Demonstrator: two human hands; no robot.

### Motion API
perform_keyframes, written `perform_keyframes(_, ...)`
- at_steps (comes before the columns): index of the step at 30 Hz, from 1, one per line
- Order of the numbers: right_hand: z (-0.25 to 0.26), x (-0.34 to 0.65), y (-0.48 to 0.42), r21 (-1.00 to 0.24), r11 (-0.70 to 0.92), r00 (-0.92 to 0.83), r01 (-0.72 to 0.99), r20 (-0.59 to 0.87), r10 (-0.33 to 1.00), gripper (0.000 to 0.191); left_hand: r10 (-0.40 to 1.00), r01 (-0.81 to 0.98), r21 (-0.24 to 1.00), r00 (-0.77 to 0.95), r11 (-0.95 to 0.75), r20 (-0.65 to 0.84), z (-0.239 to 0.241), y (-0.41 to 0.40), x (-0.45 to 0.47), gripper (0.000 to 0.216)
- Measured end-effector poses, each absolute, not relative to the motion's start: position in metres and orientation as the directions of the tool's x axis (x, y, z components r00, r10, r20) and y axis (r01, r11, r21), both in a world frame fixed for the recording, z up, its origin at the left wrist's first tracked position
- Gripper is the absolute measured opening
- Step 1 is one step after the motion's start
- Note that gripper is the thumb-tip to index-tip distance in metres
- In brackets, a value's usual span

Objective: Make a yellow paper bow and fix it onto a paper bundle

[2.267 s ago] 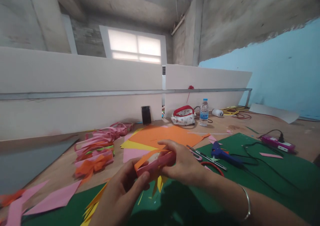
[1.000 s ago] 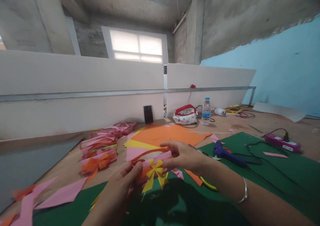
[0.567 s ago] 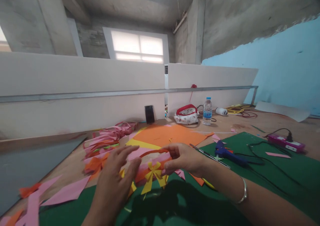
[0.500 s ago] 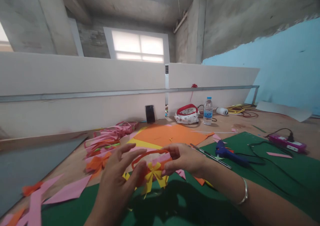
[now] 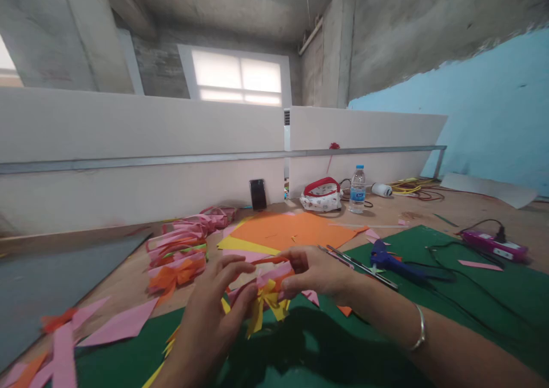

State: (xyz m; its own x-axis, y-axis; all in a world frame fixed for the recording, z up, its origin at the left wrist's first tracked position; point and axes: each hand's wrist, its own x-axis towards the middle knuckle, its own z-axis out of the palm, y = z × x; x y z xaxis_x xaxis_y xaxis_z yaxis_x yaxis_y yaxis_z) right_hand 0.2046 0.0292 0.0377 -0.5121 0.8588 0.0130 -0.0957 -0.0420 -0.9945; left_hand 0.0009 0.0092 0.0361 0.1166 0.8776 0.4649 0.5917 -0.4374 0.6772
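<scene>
Between my hands, above the green mat (image 5: 338, 342), is a looped paper band (image 5: 274, 274) in orange and pink, with a yellow paper bow (image 5: 266, 302) on its near side. My right hand (image 5: 315, 270) pinches the right end of the band between thumb and fingers. My left hand (image 5: 218, 302) curls around the left side, its thumb near the bow and its fingers over the far edge. Part of the band's left side is hidden behind the left hand. Yellow paper pieces (image 5: 171, 342) show beside the left wrist.
Pink paper bands (image 5: 189, 233) and an orange bow (image 5: 174, 274) lie at left. Orange sheets (image 5: 295, 230) spread ahead. At right are scissors (image 5: 364, 268), a blue glue gun (image 5: 394, 262) with its cord and a purple power strip (image 5: 493, 246). Behind stand a phone (image 5: 258, 194), pouch (image 5: 321, 196) and bottle (image 5: 357, 190).
My left hand has moved right and its fingers have closed in around the band. The band has turned slightly, showing more pink. My right hand keeps its place.
</scene>
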Motion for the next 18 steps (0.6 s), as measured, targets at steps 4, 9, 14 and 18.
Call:
perform_keyframes(4, 0.035, 0.204, 0.031, -0.994, -0.034, -0.469, -0.108, 0.021, 0.883, 0.051, 0.938, 0.451, 0.857, -0.107, -0.249, 0.329, 0.03, 0.011, 0.002, 0.056)
perform_keyframes(9, 0.034, 0.201, 0.029, -0.991, 0.014, -0.43, -0.136, 0.072, 0.9, 0.057, 0.986, 0.175, 0.98, -0.122, -0.09, 0.113, 0.015, 0.016, 0.011, 0.088)
perform_keyframes(14, 0.038, 0.197, 0.023, -0.99, 0.042, -0.437, -0.136, 0.098, 0.894, 0.056, 0.992, 0.053, 0.998, -0.114, -0.045, 0.051, 0.011, 0.018, 0.014, 0.086)
perform_keyframes(18, 0.037, 0.195, 0.019, -0.989, 0.07, -0.459, -0.132, 0.123, 0.88, 0.055, 0.995, 0.012, 1.0, -0.102, -0.016, 0.017, 0.011, 0.018, 0.011, 0.085)
